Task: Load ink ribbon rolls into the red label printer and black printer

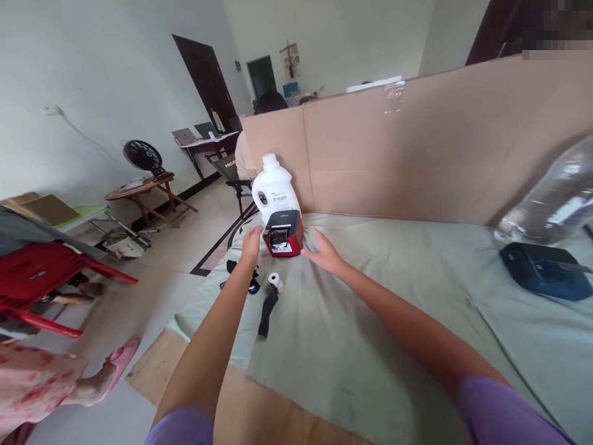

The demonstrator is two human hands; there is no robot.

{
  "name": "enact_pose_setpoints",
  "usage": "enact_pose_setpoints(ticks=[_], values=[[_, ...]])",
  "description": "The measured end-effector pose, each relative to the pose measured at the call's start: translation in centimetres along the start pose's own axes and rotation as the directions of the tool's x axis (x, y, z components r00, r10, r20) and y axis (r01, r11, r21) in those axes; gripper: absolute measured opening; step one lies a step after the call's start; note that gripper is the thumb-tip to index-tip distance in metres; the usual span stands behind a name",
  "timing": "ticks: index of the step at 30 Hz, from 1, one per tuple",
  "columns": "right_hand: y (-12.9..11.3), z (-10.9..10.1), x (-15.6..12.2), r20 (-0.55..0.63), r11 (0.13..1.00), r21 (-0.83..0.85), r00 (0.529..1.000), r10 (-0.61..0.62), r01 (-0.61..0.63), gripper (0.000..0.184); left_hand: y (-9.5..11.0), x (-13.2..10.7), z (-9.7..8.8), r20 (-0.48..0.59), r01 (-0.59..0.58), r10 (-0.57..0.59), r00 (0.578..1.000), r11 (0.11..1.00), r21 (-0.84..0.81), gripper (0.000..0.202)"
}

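Head view. My two hands flank a red-and-black device [283, 232], which stands upright near the far left corner of the cloth-covered table [393, 296]. The left hand [251, 240] is unclosed, fingers extended just beside the device's left side; whether they touch it, I cannot tell. The right hand [325, 252] is spread, thumb apart from the fingers and close to the lower right corner; contact is again uncertain. Directly behind, toward the far edge, stands a white jug [277, 191] before a cardboard panel [361, 161]. Toward the near edge lie a paper roll [275, 282] and a black strap [267, 314]; dark items [253, 285], partly hidden by my left forearm, lie nearer the left edge. Step in hand, by my judgement: positioning around the device. The next move calls for level, matched palms, kept clear of the jug.
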State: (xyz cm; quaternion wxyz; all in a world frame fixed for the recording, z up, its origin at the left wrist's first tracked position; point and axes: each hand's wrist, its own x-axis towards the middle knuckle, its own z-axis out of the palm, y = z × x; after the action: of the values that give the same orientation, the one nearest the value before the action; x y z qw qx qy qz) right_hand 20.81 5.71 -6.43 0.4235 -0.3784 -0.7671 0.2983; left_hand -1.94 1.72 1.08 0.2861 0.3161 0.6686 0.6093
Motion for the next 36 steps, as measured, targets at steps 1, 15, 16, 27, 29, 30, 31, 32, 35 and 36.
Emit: enact_pose_setpoints(ticks=[1, 15, 16, 27, 29, 30, 31, 32, 35, 36], values=[[0.8, -2.6, -1.6, -0.014, 0.996, -0.079, 1.000, 0.027, -0.028, 0.085, 0.4, -1.5, -0.1, -0.028, -0.107, 0.106, 0.994, 0.994, -0.021, 0.021], [3.9, -37.0, -20.9, -0.746, 0.269, -0.328, 0.423, 0.514, -0.906, 0.093, -6.1, -28.5, 9.6, 0.997, -0.943, 0.067, 0.045, 0.331, 0.020, 0.061], [4.0, -37.2, -21.1, -0.723, 0.273, -0.310, 0.412, 0.554, -0.911, 0.096, -6.4, -29.0, 9.5, 0.998, -0.954, 0.057, 0.031, 0.298, 0.013, 0.063], [-0.7, -26.9, -21.9, -0.623, 0.513, -0.472, 0.683, 0.381, -0.717, 0.113, -7.0, -29.5, 8.4, 0.997, -0.966, 0.080, -0.013, 0.256, -0.033, 0.066], [-2.7, -22.8, -21.1, -0.550, 0.599, -0.508, 0.768, 0.328, -0.620, 0.115, -6.9, -29.5, 8.3, 0.995, -0.963, 0.096, -0.028, 0.265, -0.053, 0.064], [-3.5, -20.9, -20.6, -0.524, 0.623, -0.521, 0.795, 0.306, -0.583, 0.115, -6.9, -29.5, 8.3, 0.994, -0.961, 0.104, -0.033, 0.269, -0.060, 0.063], [-4.2, -19.1, -20.1, -0.507, 0.633, -0.535, 0.812, 0.290, -0.560, 0.114, -6.9, -29.5, 8.2, 0.993, -0.959, 0.111, -0.035, 0.275, -0.064, 0.062], [-4.7, -17.6, -19.5, -0.500, 0.631, -0.545, 0.818, 0.284, -0.552, 0.113, -7.0, -29.5, 8.2, 0.992, -0.958, 0.120, -0.037, 0.279, -0.069, 0.062], [-5.3, -14.3, -18.3, -0.492, 0.611, -0.564, 0.820, 0.292, -0.556, 0.106, -7.1, -29.4, 8.1, 0.988, -0.955, 0.147, -0.047, 0.284, -0.087, 0.061], [-5.2, -13.6, -18.2, -0.497, 0.603, -0.564, 0.815, 0.298, -0.565, 0.105, -7.2, -29.4, 8.1, 0.986, -0.955, 0.158, -0.049, 0.283, -0.093, 0.061]])
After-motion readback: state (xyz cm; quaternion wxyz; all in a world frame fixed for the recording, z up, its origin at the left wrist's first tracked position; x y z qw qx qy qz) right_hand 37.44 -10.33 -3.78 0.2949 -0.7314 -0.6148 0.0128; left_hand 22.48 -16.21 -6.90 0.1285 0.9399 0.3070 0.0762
